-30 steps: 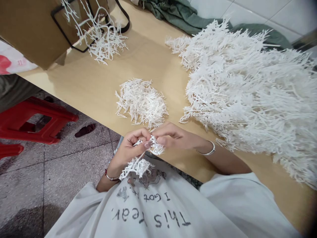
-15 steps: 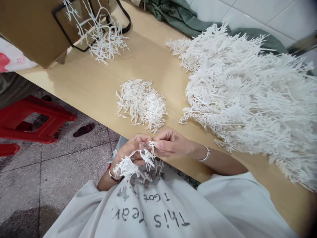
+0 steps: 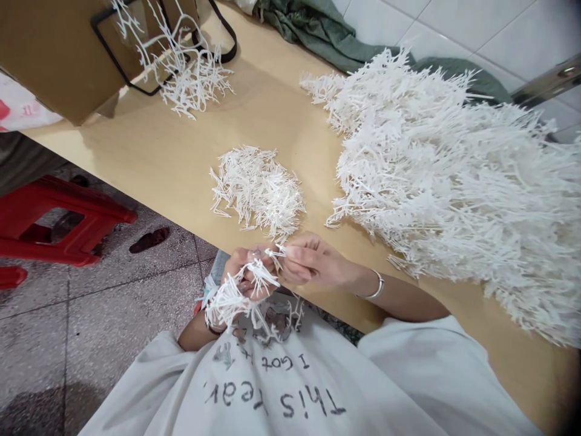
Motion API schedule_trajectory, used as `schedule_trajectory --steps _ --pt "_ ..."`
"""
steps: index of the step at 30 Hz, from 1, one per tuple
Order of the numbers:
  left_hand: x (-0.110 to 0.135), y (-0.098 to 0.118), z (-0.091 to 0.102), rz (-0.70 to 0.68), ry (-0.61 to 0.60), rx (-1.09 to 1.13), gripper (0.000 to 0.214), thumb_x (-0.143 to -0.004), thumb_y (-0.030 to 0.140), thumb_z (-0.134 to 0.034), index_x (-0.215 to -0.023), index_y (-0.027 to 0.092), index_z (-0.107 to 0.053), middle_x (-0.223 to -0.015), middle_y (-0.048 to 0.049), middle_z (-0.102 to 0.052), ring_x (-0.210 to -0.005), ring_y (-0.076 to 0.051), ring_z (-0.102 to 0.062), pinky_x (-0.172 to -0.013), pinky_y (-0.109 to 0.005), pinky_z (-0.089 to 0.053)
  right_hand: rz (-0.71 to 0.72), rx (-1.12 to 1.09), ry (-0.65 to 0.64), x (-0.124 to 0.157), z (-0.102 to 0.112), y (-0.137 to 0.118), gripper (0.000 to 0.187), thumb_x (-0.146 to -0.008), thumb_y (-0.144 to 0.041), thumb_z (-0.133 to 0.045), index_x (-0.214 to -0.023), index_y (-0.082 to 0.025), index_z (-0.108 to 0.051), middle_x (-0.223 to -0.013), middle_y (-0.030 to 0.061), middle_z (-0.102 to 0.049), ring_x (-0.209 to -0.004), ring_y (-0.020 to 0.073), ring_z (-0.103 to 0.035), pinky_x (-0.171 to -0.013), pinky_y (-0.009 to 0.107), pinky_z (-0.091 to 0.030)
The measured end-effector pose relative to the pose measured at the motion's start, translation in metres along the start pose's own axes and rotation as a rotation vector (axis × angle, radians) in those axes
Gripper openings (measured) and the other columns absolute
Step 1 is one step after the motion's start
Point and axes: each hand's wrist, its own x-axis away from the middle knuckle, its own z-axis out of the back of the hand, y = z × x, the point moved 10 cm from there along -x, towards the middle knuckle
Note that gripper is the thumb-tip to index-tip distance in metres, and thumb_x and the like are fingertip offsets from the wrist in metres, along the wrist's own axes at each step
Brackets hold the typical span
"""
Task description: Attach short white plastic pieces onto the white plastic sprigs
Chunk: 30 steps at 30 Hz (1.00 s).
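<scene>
My left hand [image 3: 236, 261] is closed around a branched white plastic sprig [image 3: 228, 301], whose fine prongs spill over the fingers and hang in front of my shirt. Pressed close beside it, my right hand [image 3: 313, 260] pinches a thin white piece [image 3: 276, 252] between thumb and forefinger; whether this piece is still joined to the sprig I cannot tell. Just beyond both hands, a small heap of short white plastic pieces [image 3: 258, 194] lies on the table.
A large mound of white plastic sprigs [image 3: 445, 200] covers the table's right side. White branching strips [image 3: 195, 82] lie by a cardboard box [image 3: 54, 54] and black straps at the back left. Green cloth [image 3: 313, 33] lies along the tiled wall. A red stool [image 3: 68, 242] stands on the floor.
The white sprig has turned and shifted in my left hand. The piece at my right fingertips has moved slightly up, nearer the small heap. The whole view has shifted a little.
</scene>
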Motion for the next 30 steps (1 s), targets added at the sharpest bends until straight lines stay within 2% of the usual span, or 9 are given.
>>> schedule_trajectory --steps 3,8,12,14,16,20,22,27,30 --pt "0.006 0.008 0.001 -0.025 -0.044 0.017 0.030 -0.060 0.034 -0.064 -0.054 0.019 -0.040 -0.038 0.0113 -0.017 -0.027 -0.001 -0.005 -0.022 -0.015 -0.009 0.026 0.562 0.079 -0.003 0.016 -0.022 0.042 -0.096 -0.033 -0.040 -0.059 -0.014 -0.044 -0.055 -0.0038 -0.040 -0.049 0.0040 -0.035 -0.048 0.019 -0.027" --pt "0.011 0.024 0.006 -0.132 0.012 -0.071 0.028 -0.065 0.034 -0.066 -0.059 0.018 -0.044 -0.042 0.0099 -0.025 -0.033 -0.001 -0.010 -0.027 -0.013 -0.019 0.108 1.482 0.353 -0.005 0.053 -0.060 0.045 -0.094 -0.035 -0.044 -0.054 -0.015 -0.040 -0.051 -0.0046 -0.032 -0.048 0.0055 -0.028 -0.051 0.023 -0.021" --pt "0.010 0.032 0.002 -0.203 0.067 -0.171 0.033 -0.067 0.035 -0.067 -0.056 0.018 -0.041 -0.040 0.0099 -0.025 -0.031 -0.001 -0.011 -0.027 -0.012 -0.020 0.110 1.853 0.459 -0.009 0.068 -0.062 0.050 -0.091 -0.045 -0.047 -0.051 -0.015 -0.040 -0.049 -0.0033 -0.033 -0.047 0.0072 -0.029 -0.051 0.026 -0.018" --pt "0.010 0.036 0.001 -0.240 0.093 -0.179 0.030 -0.071 0.032 -0.065 -0.058 0.018 -0.042 -0.041 0.0103 -0.024 -0.032 -0.001 -0.010 -0.029 -0.011 -0.021 0.207 1.865 0.549 -0.007 0.064 -0.070 0.048 -0.088 -0.049 -0.050 -0.055 -0.016 -0.043 -0.053 -0.0020 -0.039 -0.050 0.0085 -0.034 -0.051 0.025 -0.020" --pt "0.010 0.038 0.001 -0.271 0.101 -0.194 0.027 -0.074 0.029 -0.063 -0.060 0.017 -0.044 -0.041 0.0107 -0.022 -0.033 -0.001 -0.009 -0.029 -0.011 -0.020 0.307 1.702 0.537 -0.005 0.052 -0.076 0.042 -0.088 -0.049 -0.049 -0.063 -0.016 -0.047 -0.061 -0.0004 -0.045 -0.056 0.0094 -0.040 -0.053 0.024 -0.027" --pt "0.012 0.042 0.005 -0.350 0.124 -0.295 0.026 -0.077 0.033 -0.062 -0.061 0.018 -0.047 -0.042 0.0098 -0.025 -0.033 -0.003 -0.013 -0.031 -0.014 -0.019 0.216 1.245 0.144 -0.013 0.017 -0.052 0.025 -0.091 -0.038 -0.048 -0.088 -0.014 -0.056 -0.078 0.0022 -0.056 -0.069 0.0094 -0.049 -0.061 0.021 -0.038" --pt "0.015 0.046 0.009 -0.401 0.168 -0.397 0.027 -0.078 0.035 -0.061 -0.061 0.018 -0.048 -0.044 0.0085 -0.030 -0.034 -0.004 -0.019 -0.033 -0.016 -0.019 0.163 1.173 0.058 -0.012 0.006 -0.041 0.019 -0.092 -0.031 -0.049 -0.096 -0.015 -0.057 -0.082 0.0021 -0.058 -0.070 0.0085 -0.050 -0.062 0.020 -0.039" --pt "0.027 0.064 0.008 -0.522 0.302 -0.779 0.017 -0.076 0.027 -0.067 -0.066 0.017 -0.058 -0.053 0.0054 -0.045 -0.045 -0.005 -0.035 -0.043 -0.018 -0.027 0.189 1.188 0.106 -0.011 0.007 -0.037 0.009 -0.090 -0.018 -0.048 -0.090 -0.015 -0.057 -0.072 -0.0019 -0.054 -0.060 0.0061 -0.044 -0.058 0.019 -0.035" --pt "0.026 0.066 0.006 -0.480 0.271 -0.850 0.012 -0.071 0.024 -0.072 -0.069 0.016 -0.063 -0.058 0.0038 -0.052 -0.049 -0.005 -0.038 -0.046 -0.018 -0.028 0.161 1.178 0.128 -0.012 0.011 -0.035 0.007 -0.086 -0.014 -0.048 -0.080 -0.015 -0.052 -0.064 -0.0044 -0.045 -0.055 0.0054 -0.038 -0.054 0.019 -0.030"
